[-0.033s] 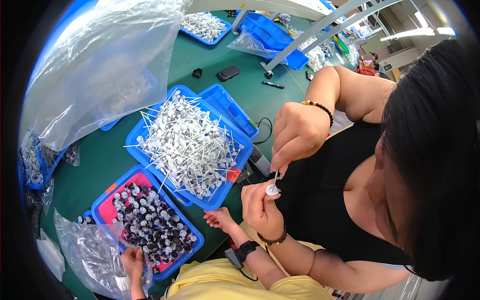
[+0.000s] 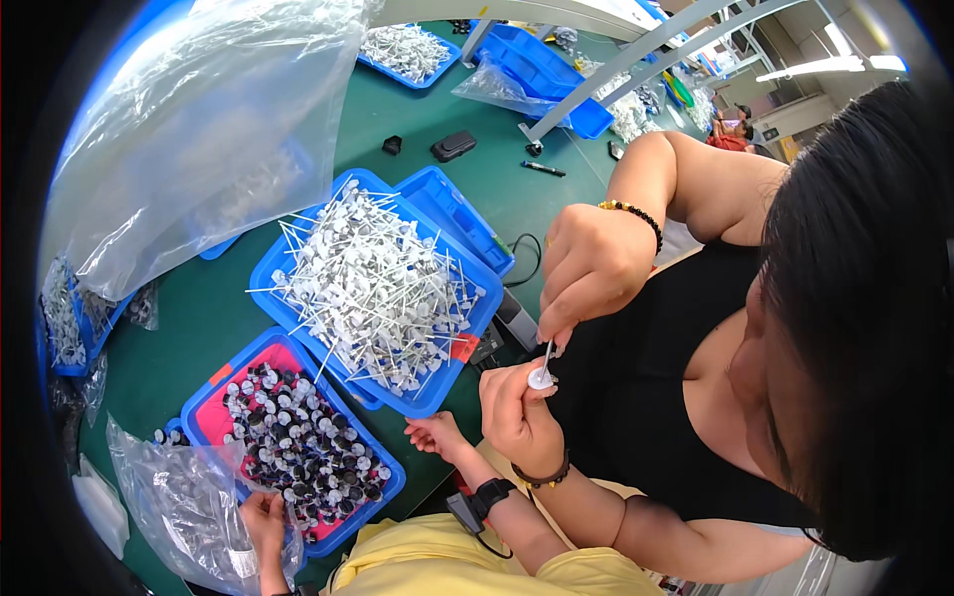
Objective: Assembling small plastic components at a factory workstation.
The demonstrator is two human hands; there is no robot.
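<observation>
My left hand (image 2: pixel 263 526) is closed at the right edge of a clear plastic bag (image 2: pixel 179 497), with its fingers pinched on the film. The bag holds several small pale parts and lies against a blue tray (image 2: pixel 394 485) lined in pink. Inside that tray is a heap of small black parts with round white-grey discs (image 2: pixel 298 427). My right hand (image 2: pixel 435 434), with a black strap at the wrist, hovers just below the larger blue tray (image 2: pixel 422 405). Its fingers are curled together; whatever they might hold is too small to make out.
White parts with thin rods (image 2: pixel 373 288) fill the larger tray. On my right a co-worker's hands (image 2: pixel 522 412) hold a white disc (image 2: pixel 540 378) and a thin rod, close to my right arm. A big clear bag (image 2: pixel 219 129) hangs at upper left. A pen (image 2: pixel 544 168) lies beyond.
</observation>
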